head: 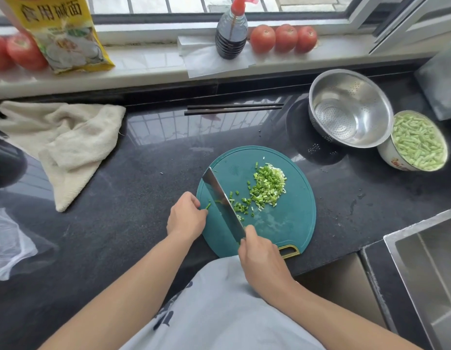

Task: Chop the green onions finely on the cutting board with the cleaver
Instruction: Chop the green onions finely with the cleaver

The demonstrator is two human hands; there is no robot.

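On the dark tabletop lies a round teal cutting board, its near edge partly covered by the right hand. That hand wraps the cleaver handle, which is hidden inside the fist; the blade slants toward 11 o'clock. Chopped green onions are heaped at the board's 1 o'clock. The left hand, at the board's 9 o'clock, pinches a short green onion stub, mostly concealed by curled fingers.
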